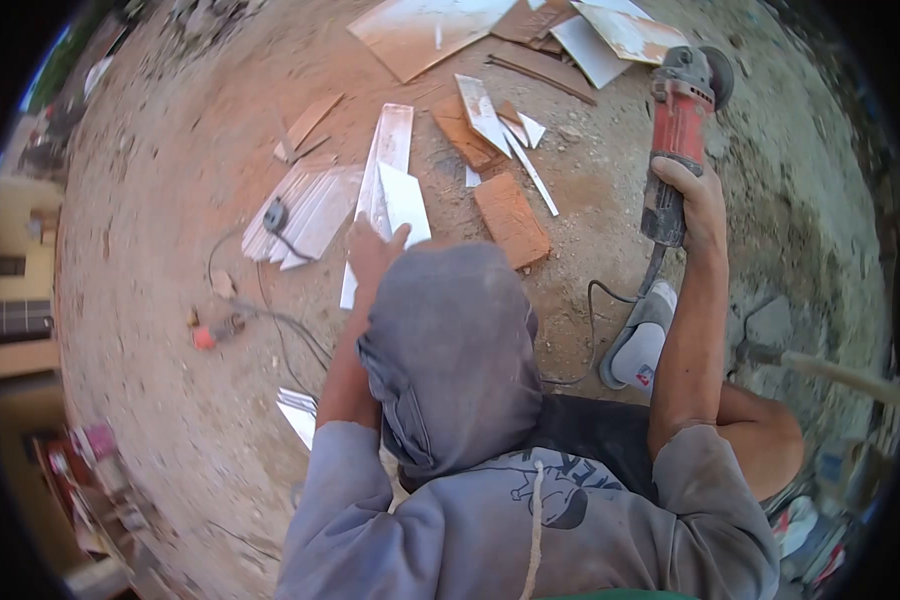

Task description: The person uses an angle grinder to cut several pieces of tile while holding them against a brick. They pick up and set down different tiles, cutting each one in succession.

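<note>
My right hand (692,195) is wrapped round the body of a red and black angle grinder (678,125), held up at the right with its disc at the top. A cord runs down from its lower end. My left hand (375,247) is low on a white tile piece (404,203), thumb and fingers on either side of its lower end. Beneath that piece lies a long tile strip (395,135) dusted orange. The cap and shoulders hide part of the ground below the hands.
Orange bricks (512,220) and white offcuts lie ahead. Tile strips (315,210) with a grey cord connector (276,215) are at left, near an orange-tipped plug (205,338). Large tiles (425,35) lie at the back. A sandalled foot (642,350) and a wooden handle (840,375) are at right.
</note>
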The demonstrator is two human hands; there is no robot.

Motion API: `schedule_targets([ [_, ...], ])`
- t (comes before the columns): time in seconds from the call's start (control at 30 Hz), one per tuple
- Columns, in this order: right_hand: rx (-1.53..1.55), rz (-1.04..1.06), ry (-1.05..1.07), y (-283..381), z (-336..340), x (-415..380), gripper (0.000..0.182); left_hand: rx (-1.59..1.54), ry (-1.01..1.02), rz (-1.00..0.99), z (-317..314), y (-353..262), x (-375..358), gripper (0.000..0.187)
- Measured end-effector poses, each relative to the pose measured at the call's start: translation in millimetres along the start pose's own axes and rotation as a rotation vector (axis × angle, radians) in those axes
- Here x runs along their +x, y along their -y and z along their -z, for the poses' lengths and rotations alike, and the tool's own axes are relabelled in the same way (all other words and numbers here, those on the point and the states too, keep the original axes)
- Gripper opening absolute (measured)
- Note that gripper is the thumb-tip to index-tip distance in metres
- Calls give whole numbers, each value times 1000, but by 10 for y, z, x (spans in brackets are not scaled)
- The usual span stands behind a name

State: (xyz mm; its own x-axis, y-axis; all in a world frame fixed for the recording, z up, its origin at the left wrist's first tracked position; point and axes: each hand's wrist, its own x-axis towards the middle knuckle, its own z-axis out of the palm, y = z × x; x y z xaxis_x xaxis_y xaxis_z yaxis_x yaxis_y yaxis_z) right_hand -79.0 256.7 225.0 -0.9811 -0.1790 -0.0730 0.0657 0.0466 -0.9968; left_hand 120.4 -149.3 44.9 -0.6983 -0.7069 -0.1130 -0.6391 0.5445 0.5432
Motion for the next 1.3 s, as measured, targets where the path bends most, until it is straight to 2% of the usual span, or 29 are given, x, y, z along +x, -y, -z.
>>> schedule_targets([
  [0.03,24,-14,12,-24,-6,20,43,20,18,-28,-54,-329,81,94],
  [0.1,1,-37,-33,-61,-6,27,48,370,92,65,-219,-848,187,104],
  [0.13,-29,-40,-42,-90,1,43,49,409,189,110,-379,-859,289,110],
  [0.27,-72,-91,-61,-186,25,167,54,471,237,128,-601,-809,248,108],
  [0.4,-53,-143,-66,-269,41,351,56,374,168,197,-567,-715,273,106],
  [0.5,-57,-137,-76,-388,95,504,57,314,115,207,-536,-903,420,107],
  [0.63,-18,-168,-71,-432,86,661,56,220,-33,-30,-577,-1396,962,110],
  [0.77,-28,-191,-64,-546,126,750,57,255,45,-56,-804,-2219,1581,110],
  [0.87,-16,-228,-67,-621,193,782,57,349,114,-98,-1118,-2503,1870,108],
  [1.0,-32,-281,-89,-658,277,760,58,436,264,-92,-1420,-2606,1995,107],
  [1.07,-34,-295,-112,-685,319,764,59,505,177,-60,-1526,-2598,1952,107],
  [1.2,-37,-251,-125,-772,365,766,53,531,191,-35,-1544,-2615,1882,105],
  [1.3,-38,-219,-119,-716,342,748,56,650,124,-121,-1561,-2602,1871,102],
])
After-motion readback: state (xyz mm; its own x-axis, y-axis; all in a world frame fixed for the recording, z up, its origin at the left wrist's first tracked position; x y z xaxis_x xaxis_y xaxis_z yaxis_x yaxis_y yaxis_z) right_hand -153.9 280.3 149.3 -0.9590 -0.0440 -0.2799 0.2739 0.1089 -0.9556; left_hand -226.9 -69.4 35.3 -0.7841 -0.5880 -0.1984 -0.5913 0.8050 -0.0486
